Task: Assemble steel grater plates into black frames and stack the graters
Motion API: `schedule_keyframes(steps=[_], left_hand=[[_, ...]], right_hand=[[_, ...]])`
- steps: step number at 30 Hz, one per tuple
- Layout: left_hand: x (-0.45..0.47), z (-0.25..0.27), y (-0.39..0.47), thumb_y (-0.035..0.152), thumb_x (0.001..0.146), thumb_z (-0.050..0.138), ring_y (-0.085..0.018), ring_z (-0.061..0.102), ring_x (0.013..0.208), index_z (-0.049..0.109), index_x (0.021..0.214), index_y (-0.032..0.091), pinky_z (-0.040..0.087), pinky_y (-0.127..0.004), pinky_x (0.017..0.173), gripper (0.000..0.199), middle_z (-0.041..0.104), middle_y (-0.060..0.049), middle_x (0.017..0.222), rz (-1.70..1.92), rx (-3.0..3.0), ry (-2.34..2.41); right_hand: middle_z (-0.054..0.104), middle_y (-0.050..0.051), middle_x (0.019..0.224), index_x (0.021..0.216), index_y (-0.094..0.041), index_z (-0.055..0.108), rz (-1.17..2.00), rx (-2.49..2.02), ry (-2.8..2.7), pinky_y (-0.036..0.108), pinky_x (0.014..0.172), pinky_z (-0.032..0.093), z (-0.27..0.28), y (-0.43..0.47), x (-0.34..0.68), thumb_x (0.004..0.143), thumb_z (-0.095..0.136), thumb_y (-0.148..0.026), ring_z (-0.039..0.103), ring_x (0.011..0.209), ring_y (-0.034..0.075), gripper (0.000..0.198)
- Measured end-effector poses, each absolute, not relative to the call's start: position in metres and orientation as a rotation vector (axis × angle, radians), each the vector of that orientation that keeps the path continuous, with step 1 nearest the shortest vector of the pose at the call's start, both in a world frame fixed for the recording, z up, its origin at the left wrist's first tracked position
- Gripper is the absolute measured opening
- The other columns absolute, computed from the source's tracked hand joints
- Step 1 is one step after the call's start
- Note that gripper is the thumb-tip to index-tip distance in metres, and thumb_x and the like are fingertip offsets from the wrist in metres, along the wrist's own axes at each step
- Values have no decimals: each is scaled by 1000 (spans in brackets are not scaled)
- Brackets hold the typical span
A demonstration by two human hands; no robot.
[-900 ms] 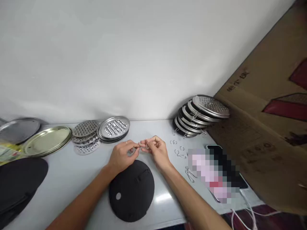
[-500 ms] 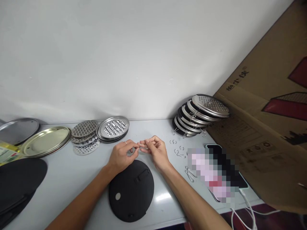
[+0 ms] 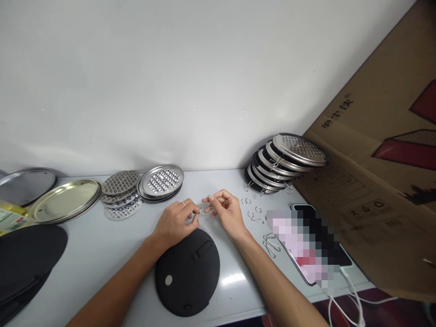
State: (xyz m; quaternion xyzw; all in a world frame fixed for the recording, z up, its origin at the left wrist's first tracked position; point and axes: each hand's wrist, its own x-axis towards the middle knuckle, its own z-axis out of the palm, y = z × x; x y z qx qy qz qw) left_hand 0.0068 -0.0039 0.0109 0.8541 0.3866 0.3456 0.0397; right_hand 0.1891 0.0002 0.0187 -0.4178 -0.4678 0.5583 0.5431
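Note:
My left hand [image 3: 176, 220] is raised over the far edge of a round black disc [image 3: 190, 277], thumb and forefinger closed in a pinch. A tiny shiny bit shows at its fingertips, too small to name. Just to the right, my right hand [image 3: 227, 211] pinches a small metal wire ring [image 3: 210, 199] between thumb and fingers, partly hidden by them. A narrow gap separates the two hands. The black disc lies flat on the table, with a pale round spot and a slotted latch on its face.
Wire rings [image 3: 245, 201] and bent wire hooks [image 3: 271, 245] lie to the right, near two phones [image 3: 320, 227] with white cables. Behind them leans a stack of grater discs [image 3: 299, 150] beside a cardboard box [image 3: 374, 181]. Grater plates [image 3: 121, 184] and gold lids [image 3: 66, 200] sit at left.
My hands have drawn slightly apart; their fingertips met before and now have a gap between them. The right hand has shifted a little to the right.

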Motion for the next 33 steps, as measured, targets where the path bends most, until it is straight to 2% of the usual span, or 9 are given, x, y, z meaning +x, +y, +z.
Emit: schedule_keyframes(steps=[4, 9, 15, 22, 33], left_hand=[[9, 10, -6, 9, 82, 56, -13, 52, 58, 57, 81, 21, 40, -28, 62, 12, 63, 3, 71, 1012, 2736, 1163], [9, 10, -6, 10, 82, 57, -14, 50, 56, 56, 79, 21, 38, -28, 60, 11, 62, 3, 69, 1012, 2766, 1219], [8, 9, -6, 10, 82, 58, -15, 53, 59, 56, 81, 21, 39, -29, 61, 11, 63, 3, 71, 1031, 2745, 1289], [8, 7, -6, 11, 82, 55, -14, 58, 63, 56, 85, 21, 44, -28, 63, 10, 65, 2, 76, 995, 2697, 1319], [11, 9, -7, 12, 82, 55, -15, 60, 63, 54, 81, 21, 43, -27, 61, 9, 62, 2, 72, 932, 2654, 1363]], right_hand=[[64, -3, 59, 78, -18, 61, 1220, -1051, -1221, 18, 40, 37, 18, -5, 189, 83, 73, -39, 48, 40, 6, 25], [63, -1, 60, 79, -17, 68, 1159, -1110, -1401, 22, 48, 43, 11, -11, 185, 86, 69, -36, 53, 49, 10, 20], [66, 2, 67, 84, -17, 70, 1121, -1150, -1525, 23, 49, 46, 11, -12, 186, 90, 62, -34, 57, 51, 12, 19], [71, 2, 74, 88, -18, 74, 1005, -1207, -1619, 24, 56, 46, 16, -15, 185, 86, 59, -22, 60, 63, 14, 16], [61, -2, 60, 77, -18, 76, 919, -1260, -1671, 23, 54, 40, 21, -16, 185, 78, 59, -17, 50, 55, 11, 17]])
